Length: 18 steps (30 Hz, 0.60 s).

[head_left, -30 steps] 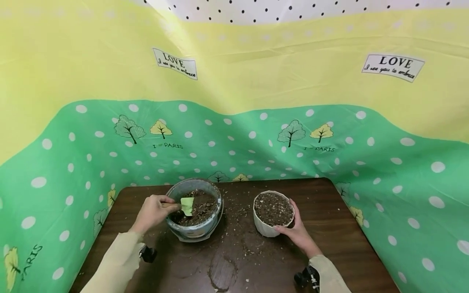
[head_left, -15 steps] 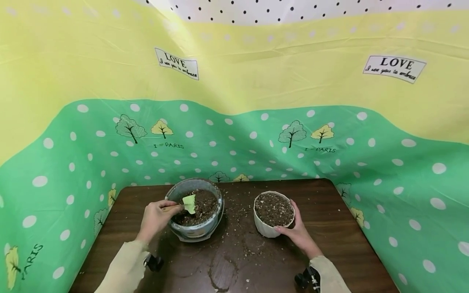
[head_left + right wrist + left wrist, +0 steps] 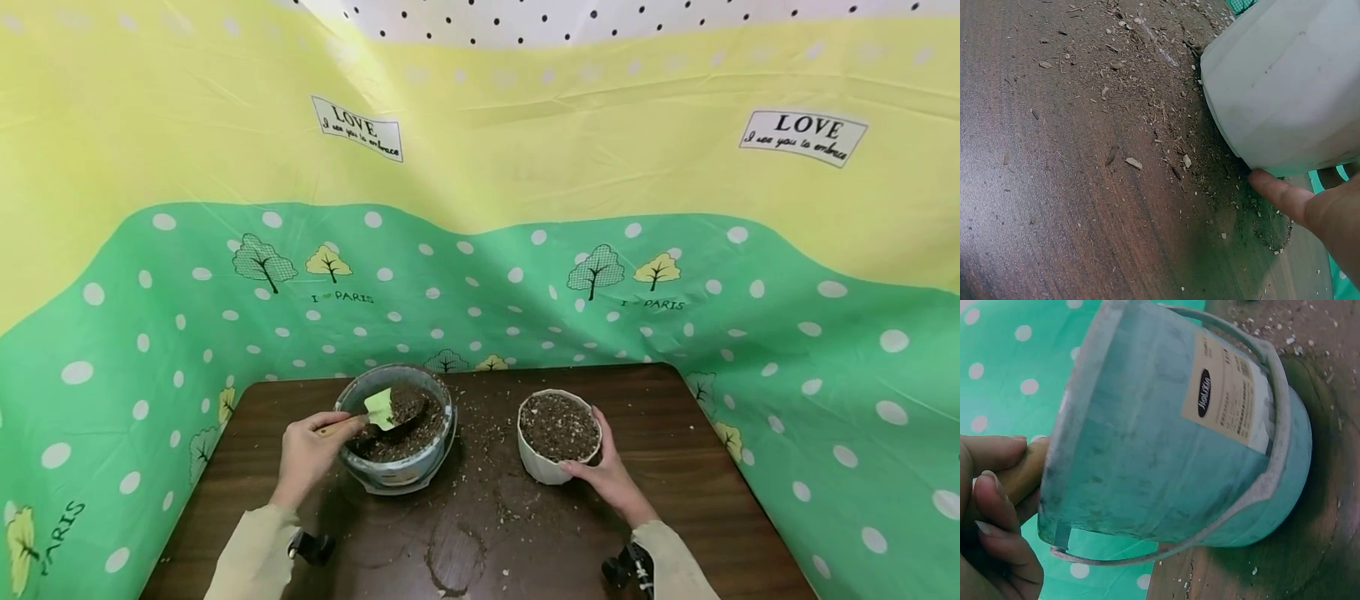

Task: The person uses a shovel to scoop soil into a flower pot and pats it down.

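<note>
My left hand [image 3: 303,457] grips the wooden handle of a small trowel [image 3: 380,408], its dark scoop and light green part over the soil inside a blue-grey bucket [image 3: 397,475]. In the left wrist view, the fingers pinch the wooden handle [image 3: 1027,472] beside the rim of the bucket [image 3: 1147,419], whose side bears a label. With thumb at the front and fingers round the far side, my right hand [image 3: 609,477] holds a white faceted pot [image 3: 540,465], filled near its rim with dark soil. A finger touches the pot [image 3: 1285,94] low down in the right wrist view.
Both containers stand on a dark wooden table [image 3: 637,542]. Crumbs of soil [image 3: 491,433] lie scattered between them, and a ring-shaped mark [image 3: 455,558] shows near the front. A green and yellow printed curtain [image 3: 480,275] closes in the back and sides.
My left hand shifts slightly right, then back left, with the trowel tilting; its dark scoop now shows above the soil. The right hand and the pot stay in place.
</note>
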Each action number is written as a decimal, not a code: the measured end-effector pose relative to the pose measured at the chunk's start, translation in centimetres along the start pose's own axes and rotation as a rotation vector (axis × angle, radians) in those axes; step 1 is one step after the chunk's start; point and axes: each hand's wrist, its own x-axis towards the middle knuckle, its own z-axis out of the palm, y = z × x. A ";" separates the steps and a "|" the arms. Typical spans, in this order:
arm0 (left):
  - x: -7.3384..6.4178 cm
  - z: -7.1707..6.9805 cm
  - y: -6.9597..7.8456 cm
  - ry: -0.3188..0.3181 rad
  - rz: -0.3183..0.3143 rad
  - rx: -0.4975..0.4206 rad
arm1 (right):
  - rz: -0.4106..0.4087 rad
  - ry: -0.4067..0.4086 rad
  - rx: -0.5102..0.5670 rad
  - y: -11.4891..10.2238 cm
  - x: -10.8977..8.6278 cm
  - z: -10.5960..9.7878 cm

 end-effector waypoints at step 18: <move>-1.3 1.0 2.2 0.064 -0.055 -0.144 | 0.001 0.012 0.001 0.2 -0.1 0.2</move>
